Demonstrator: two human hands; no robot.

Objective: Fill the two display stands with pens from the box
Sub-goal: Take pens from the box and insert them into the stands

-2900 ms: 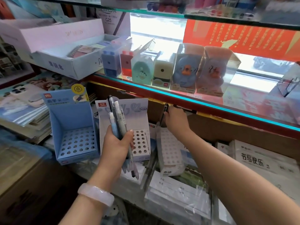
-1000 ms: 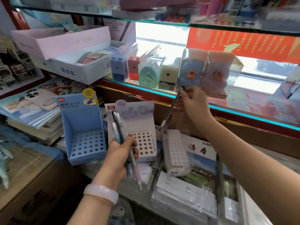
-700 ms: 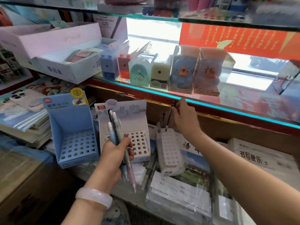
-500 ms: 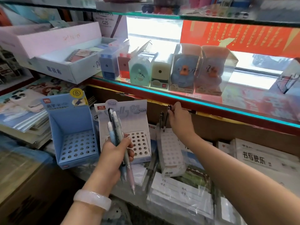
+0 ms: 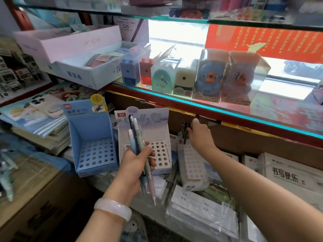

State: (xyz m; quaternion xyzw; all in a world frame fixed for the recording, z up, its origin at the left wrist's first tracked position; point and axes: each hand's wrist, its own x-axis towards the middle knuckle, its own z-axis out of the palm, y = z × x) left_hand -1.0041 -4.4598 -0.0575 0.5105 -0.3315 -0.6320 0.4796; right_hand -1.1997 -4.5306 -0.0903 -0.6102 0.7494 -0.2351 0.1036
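My left hand grips a bundle of several pens, dark, blue, green and pink, held upright in front of the white display stand. A blue display stand with an empty hole grid stands to its left. My right hand reaches under the glass shelf and pinches a dark pen standing at the back of a white perforated holder. A second dark pen stands right beside it.
A glass shelf with boxed pencil sharpeners hangs just above my right hand. Stacked notebooks lie at left, wrapped exercise books in front, a cardboard carton at lower left.
My right hand brought a dark pen down from in front of the shelf and stood it in the back of the white perforated holder. My left hand kept its bundle.
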